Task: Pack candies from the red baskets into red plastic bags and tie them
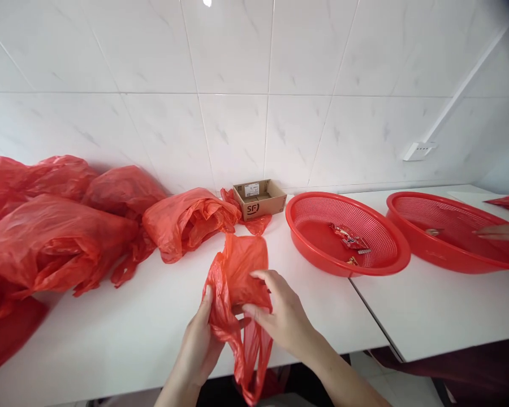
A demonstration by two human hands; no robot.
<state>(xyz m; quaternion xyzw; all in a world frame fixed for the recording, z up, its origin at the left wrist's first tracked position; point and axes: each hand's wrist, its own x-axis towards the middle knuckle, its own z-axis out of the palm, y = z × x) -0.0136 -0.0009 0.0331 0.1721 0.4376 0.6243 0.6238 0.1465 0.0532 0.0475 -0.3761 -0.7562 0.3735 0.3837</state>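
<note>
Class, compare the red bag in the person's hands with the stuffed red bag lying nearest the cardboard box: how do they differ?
The held bag is limp and flat, gripped by the left hand and right hand, its handles dangling past the table edge. The stuffed bag bulges, lies on the table and is touched by no one. The held bag looks smaller. Both are thin, crinkled red plastic.

Bags (59, 226) piled left on table (110, 333); box (259, 199) behind centre by wall; two baskets (348, 233) right, packets (348, 237) in nearer one.
</note>
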